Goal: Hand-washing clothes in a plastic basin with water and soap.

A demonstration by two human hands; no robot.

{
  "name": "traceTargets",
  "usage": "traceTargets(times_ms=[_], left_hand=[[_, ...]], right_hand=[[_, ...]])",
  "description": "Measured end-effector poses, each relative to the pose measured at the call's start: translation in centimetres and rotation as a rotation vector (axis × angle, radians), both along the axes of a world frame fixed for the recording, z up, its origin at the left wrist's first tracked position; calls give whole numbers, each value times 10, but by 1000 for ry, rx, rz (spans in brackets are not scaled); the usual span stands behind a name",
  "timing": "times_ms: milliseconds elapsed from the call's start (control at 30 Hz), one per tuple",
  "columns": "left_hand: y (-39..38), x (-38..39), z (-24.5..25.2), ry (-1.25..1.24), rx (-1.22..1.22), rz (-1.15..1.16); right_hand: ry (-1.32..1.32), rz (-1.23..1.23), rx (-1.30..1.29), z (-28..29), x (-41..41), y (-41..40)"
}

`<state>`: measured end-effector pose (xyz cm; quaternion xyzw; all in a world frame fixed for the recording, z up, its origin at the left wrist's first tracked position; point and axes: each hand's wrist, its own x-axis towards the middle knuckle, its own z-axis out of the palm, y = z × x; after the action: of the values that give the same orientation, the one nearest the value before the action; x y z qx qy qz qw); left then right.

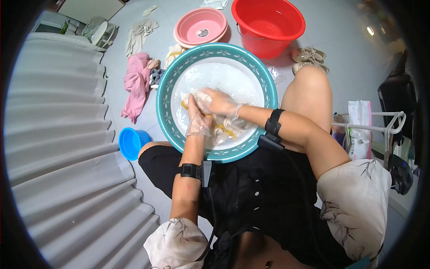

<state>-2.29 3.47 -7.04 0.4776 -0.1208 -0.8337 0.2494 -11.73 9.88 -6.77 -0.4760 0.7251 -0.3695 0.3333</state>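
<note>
A large round teal basin [216, 156] with a pale flower pattern stands before me, its white inside holding water. In it lies a wet whitish cloth [220, 136] with yellow trim, partly bunched up. My left hand [198, 117], in a clear plastic glove, grips the bunched part from the left. Pressed against the same bunch from the right is my right hand [220, 102], gloved likewise, with its fingers partly hidden by the cloth. The two hands are close together near the middle of the basin.
Beyond the basin stand a red bucket [270, 42] and pink basins [193, 20]. Pink clothing [136, 80] and a whitish cloth [141, 33] lie on the floor. A small blue bucket [130, 144] is at left, beside a pale curtain [67, 117]. Shoes [309, 59] and a white rack [376, 127] are at right.
</note>
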Motion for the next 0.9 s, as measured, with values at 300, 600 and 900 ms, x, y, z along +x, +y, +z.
traceTargets(times_ms=[300, 600, 900], left_hand=[[-2, 27, -33, 526, 38, -183], [11, 6, 13, 403, -83, -136], [1, 8, 27, -258, -177, -186]], right_hand=[[337, 227, -434, 69, 30, 36], [497, 101, -510, 56, -6, 4], [493, -165, 101, -14, -43, -5]])
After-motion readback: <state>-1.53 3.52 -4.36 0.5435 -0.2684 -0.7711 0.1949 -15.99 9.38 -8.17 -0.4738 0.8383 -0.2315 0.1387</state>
